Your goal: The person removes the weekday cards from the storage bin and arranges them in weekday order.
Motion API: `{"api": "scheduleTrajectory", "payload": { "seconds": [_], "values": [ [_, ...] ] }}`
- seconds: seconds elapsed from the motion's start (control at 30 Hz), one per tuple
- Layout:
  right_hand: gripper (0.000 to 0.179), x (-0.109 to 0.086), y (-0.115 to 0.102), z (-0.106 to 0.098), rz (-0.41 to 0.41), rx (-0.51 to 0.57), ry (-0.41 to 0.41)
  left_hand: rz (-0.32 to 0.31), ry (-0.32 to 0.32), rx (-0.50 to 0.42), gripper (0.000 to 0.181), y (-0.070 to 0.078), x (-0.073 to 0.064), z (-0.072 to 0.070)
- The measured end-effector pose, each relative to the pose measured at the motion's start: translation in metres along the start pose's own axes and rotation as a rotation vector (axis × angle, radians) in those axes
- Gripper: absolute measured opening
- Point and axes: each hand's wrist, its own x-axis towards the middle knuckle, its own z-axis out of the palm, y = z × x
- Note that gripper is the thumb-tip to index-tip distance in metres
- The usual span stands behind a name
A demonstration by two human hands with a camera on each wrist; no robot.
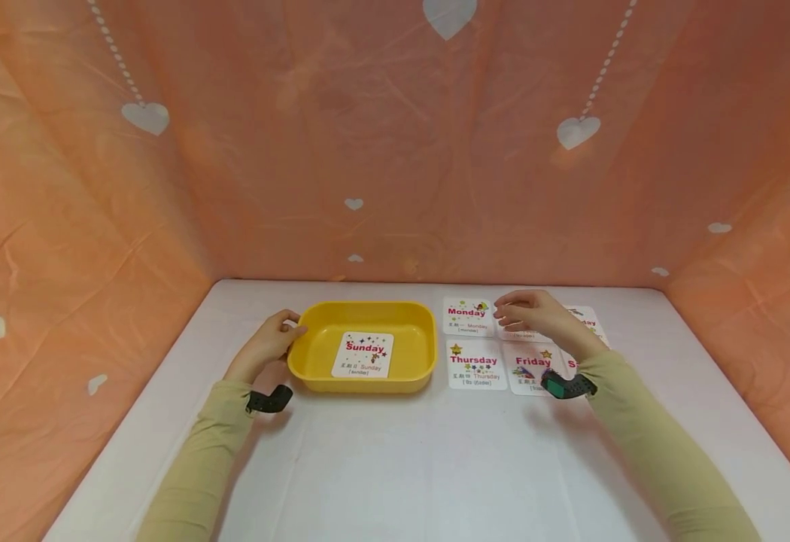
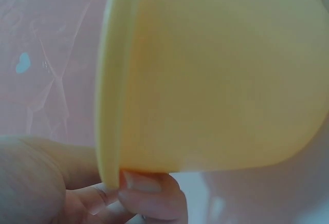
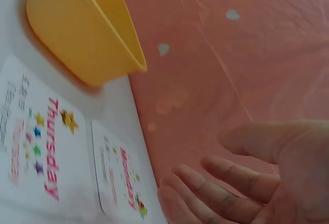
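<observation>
In the head view, my left hand [image 1: 268, 345] grips the left rim of a yellow plastic tray [image 1: 368, 386]. The left wrist view shows the thumb and fingers pinching the tray's edge [image 2: 110, 106]. Lying inside the tray is a white Sunday card [image 1: 363, 355]. My right hand [image 1: 542, 315], its fingers loosely bent and holding nothing, hovers above several day cards right of the tray. Among them are the Monday card [image 1: 467, 317], the Thursday card [image 1: 476, 364] and the Friday card [image 1: 525, 370]. The hand and wrist partly hide the other cards.
The cards lie in two rows on a white tabletop [image 1: 395, 459]. Orange fabric [image 1: 395, 165] with white hearts stands behind the table and along both sides. Each wrist wears a black band, such as the right one [image 1: 574, 386].
</observation>
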Motion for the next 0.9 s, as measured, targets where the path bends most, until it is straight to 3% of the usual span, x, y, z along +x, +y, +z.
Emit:
{"api": "scheduleTrajectory", "payload": {
  "seconds": [0.43,0.67,0.9],
  "values": [
    [0.034,0.027,-0.029,0.048,-0.051,0.034,-0.088,-0.004,0.008,0.012,0.034,-0.002,-0.002,-0.001],
    [0.034,0.033,-0.047,0.072,-0.061,-0.021,-0.125,-0.009,0.002,-0.002,0.035,-0.001,-0.004,-0.001],
    [0.037,0.042,-0.056,0.080,-0.056,-0.100,-0.072,-0.003,0.000,0.000,0.034,0.000,-0.005,-0.001]
  ]
}}
